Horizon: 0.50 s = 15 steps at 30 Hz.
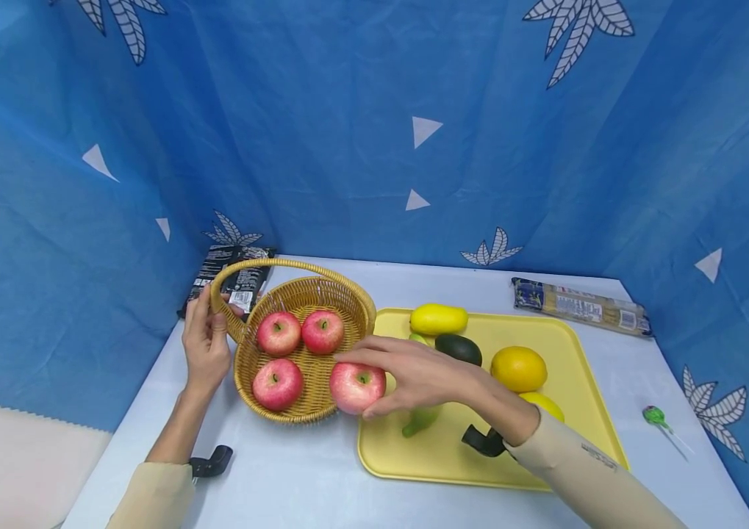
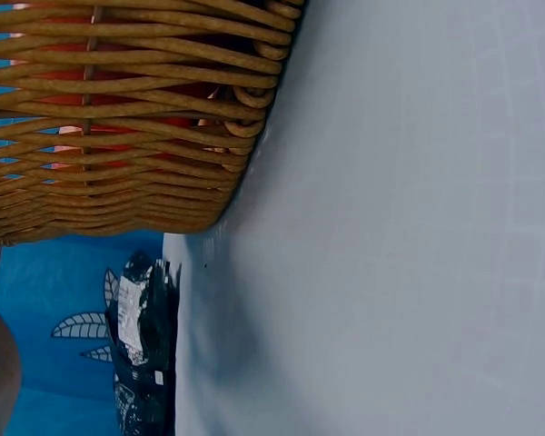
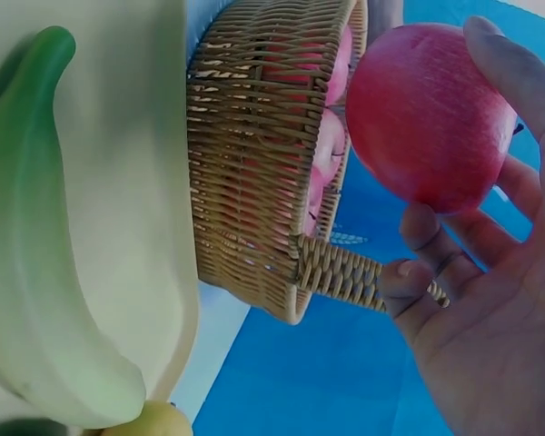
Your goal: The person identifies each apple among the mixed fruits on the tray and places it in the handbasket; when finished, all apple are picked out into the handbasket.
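Observation:
My right hand (image 1: pixel 414 371) holds a red apple (image 1: pixel 356 387) between thumb and fingers, over the right rim of a wicker basket (image 1: pixel 311 411). In the right wrist view the held apple (image 3: pixel 431 118) appears beside the basket's rim, above the woven wall (image 3: pixel 254 154). Inside the basket lie three more apples, one of them at the front (image 1: pixel 278 384). My left hand (image 1: pixel 205 345) grips the basket's arched handle (image 1: pixel 295 263) at its left side. The left wrist view shows the basket's woven side (image 2: pixel 118 118) close up, with most of the hand out of frame.
A yellow tray (image 1: pixel 467 470) on the right bears a yellow mango-like fruit (image 1: pixel 439 319), a dark avocado (image 1: pixel 459 348), an orange fruit (image 1: pixel 518 369) and a green banana (image 3: pixel 45 245). Black packets (image 1: pixel 245 290) lie behind the basket. Farther right are a long packet (image 1: pixel 582 307) and a lollipop (image 1: pixel 655 416).

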{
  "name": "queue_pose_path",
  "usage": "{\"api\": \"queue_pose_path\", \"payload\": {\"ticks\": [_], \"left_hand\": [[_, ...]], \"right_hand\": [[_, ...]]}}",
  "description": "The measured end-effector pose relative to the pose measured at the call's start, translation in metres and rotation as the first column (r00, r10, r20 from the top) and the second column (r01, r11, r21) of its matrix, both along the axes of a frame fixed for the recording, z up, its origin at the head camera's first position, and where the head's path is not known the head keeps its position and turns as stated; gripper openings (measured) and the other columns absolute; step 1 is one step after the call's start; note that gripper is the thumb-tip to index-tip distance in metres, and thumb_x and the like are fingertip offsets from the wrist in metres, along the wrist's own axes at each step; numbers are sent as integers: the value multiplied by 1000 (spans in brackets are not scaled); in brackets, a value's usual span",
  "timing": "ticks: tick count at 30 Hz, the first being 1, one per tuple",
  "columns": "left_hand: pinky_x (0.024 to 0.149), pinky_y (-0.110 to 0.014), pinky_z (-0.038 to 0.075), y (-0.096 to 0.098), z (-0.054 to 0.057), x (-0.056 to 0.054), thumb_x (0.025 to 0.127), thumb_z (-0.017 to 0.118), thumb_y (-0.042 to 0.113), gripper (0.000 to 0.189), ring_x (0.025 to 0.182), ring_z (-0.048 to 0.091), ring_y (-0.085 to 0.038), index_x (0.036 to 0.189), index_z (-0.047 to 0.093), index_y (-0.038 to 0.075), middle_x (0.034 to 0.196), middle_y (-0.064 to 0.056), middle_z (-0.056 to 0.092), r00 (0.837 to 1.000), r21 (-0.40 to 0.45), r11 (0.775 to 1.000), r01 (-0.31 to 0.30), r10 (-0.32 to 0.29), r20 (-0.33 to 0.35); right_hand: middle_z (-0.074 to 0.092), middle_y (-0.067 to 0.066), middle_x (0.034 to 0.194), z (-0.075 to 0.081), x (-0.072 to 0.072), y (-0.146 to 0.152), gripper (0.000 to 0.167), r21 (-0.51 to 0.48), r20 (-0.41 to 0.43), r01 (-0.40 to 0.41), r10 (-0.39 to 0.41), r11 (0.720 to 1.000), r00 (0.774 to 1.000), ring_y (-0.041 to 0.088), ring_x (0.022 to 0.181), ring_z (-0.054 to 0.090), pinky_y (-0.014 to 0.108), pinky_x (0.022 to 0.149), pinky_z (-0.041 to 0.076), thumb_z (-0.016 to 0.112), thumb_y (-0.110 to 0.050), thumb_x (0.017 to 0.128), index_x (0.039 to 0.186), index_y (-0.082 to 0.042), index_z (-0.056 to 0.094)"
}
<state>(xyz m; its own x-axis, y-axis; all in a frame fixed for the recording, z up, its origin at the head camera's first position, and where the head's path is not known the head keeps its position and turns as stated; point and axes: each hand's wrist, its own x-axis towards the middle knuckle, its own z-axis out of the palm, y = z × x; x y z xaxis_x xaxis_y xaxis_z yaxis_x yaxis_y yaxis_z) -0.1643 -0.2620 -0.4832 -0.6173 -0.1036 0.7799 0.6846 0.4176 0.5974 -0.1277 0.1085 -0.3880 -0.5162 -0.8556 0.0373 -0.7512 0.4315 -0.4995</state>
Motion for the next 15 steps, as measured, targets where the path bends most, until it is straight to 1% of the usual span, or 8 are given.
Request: {"api": "queue_pose_path", "payload": {"ticks": [1,2,3,6,9,11,15], "left_hand": [[80,-13,50,0,0,0,97,38,-22,65,92,63,-15,155,30,6,129,10,50,1000,0,1000,0,0,1],[80,-13,50,0,0,0,97,38,-22,65,92,63,-15,155,30,6,129,10,50,1000,-2,1000,-2,2,3],[80,-13,50,0,-1,0,97,38,-22,65,92,63,-15,155,30,6,129,8,51,1000,-1,1000,-3,3,7],[80,-13,49,0,-1,-1,98,38,-21,65,93,63,-14,155,30,7,124,-10,54,1000,-5,1000,-11,11,14],[80,-13,49,-1,-2,-1,98,39,-20,64,94,63,-13,155,31,7,120,-28,51,1000,-14,1000,-17,17,12],[81,-13,49,-1,-3,-1,98,39,-19,62,94,63,-12,155,31,5,120,-31,51,1000,-21,1000,-22,22,4],[81,-13,49,-2,-3,-2,98,40,-19,60,95,64,-12,154,31,3,121,-32,51,1000,-27,999,-20,20,-7]], "right_hand": [[47,-15,145,0,0,-1,78,0,-3,0,0,1000,1000,6,123,51,32,100,50,73,-62,84,151,-42,40],[47,-15,145,0,-1,-2,78,0,-5,0,0,1000,1000,7,123,51,32,99,50,74,-61,84,151,-42,40],[47,-15,145,0,-1,-4,78,5,-7,3,-3,1000,1000,7,123,52,32,99,51,73,-62,83,151,-42,40],[47,-15,144,-1,-2,-7,79,16,-14,13,-13,1000,1000,8,120,53,31,96,52,72,-64,83,151,-41,40],[47,-13,143,-2,-3,-11,80,25,-22,23,-23,999,999,9,118,54,30,95,53,72,-65,83,152,-40,41],[48,-12,143,-3,-4,-14,80,27,-26,27,-27,999,999,9,117,55,30,94,53,72,-65,83,152,-39,41],[47,-11,145,-5,-5,-21,82,35,-43,32,-30,999,999,10,119,55,30,95,52,71,-67,83,153,-39,40]]}}
